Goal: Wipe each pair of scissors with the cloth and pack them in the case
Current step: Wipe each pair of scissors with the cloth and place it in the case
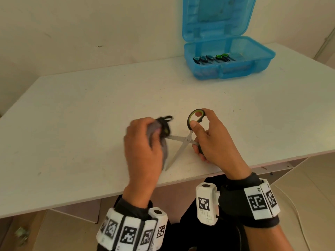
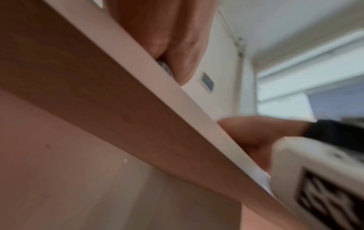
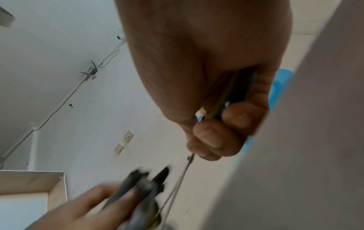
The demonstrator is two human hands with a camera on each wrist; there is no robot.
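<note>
A pair of scissors [image 1: 184,142] with black and green handles is spread open above the white table [image 1: 90,109], near its front edge. My right hand [image 1: 208,136] grips both handles, thumb through the upper ring. My left hand [image 1: 145,142] grips a grey cloth [image 1: 155,127] bunched around the tip of the left-pointing blade; the hand is blurred. In the right wrist view, fingers [image 3: 226,129] curl round the dark handle, and the cloth [image 3: 141,191] sits on the blade below. In the left wrist view, the left hand [image 2: 173,38] shows above the table edge [image 2: 177,99].
An open blue plastic case [image 1: 232,57] stands at the back right of the table, lid upright, with several black-handled scissors [image 1: 212,58] lying inside. A wall runs close behind the table. Below the front edge are my lap and a tiled floor.
</note>
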